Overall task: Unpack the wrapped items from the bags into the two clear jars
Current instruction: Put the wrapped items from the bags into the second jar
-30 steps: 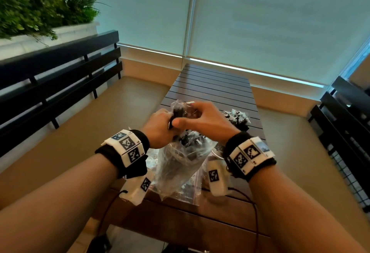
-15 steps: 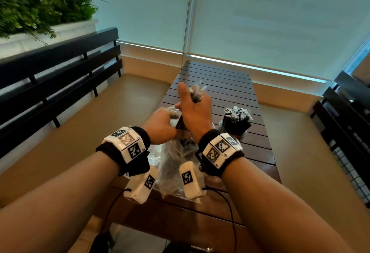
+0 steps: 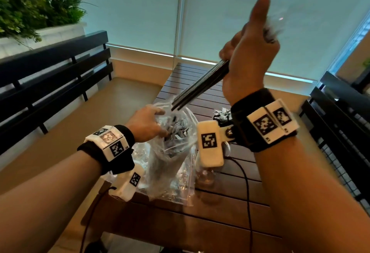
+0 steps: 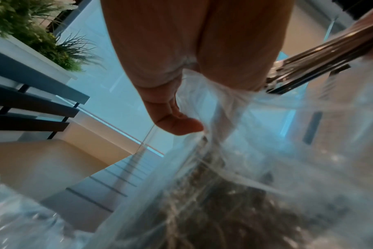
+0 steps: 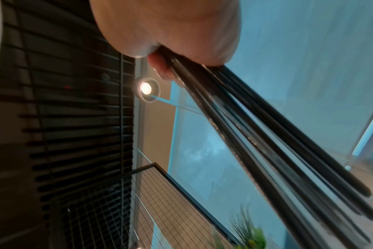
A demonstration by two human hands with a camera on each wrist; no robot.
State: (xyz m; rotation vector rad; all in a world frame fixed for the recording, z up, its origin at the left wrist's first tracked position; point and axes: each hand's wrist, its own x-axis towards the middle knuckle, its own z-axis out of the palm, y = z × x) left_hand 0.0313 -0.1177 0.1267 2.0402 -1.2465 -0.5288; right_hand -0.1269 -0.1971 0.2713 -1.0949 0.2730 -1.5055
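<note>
Two jars stand toward the right edge of the slatted table (image 3: 186, 76). The farther jar (image 3: 222, 115) already brims with wrapped items, their crinkled ends poking above the rim. The nearer jar (image 3: 205, 174), mostly hidden behind the wrist camera, looks empty or nearly so, though this cannot be told for sure. By that reading the task is perhaps halfway: one jar filled, one to go, and plenty of stock left.

The right hand (image 3: 248, 56) is raised well above the table, fingers wrapped round a bundle of dark wrapped sticks (image 3: 200, 86), thumb standing straight up. The bundle's long axis runs on a diagonal: the upper ends, with their clear wrapper tails, stick out past the fist toward the window, while the lower tips point down and to the left, just clear of the mouth of the bag (image 3: 172, 152). The right wrist view shows the sticks fanning slightly apart below the fist.

The left hand (image 3: 149, 124) pinches the bag's gathered rim and holds it upright near the front edge of the table; many more items sit inside. A flatter bag (image 3: 180, 194) lies beneath it, contents unclear.

The bundle would need turning upright before it goes into a jar.
</note>
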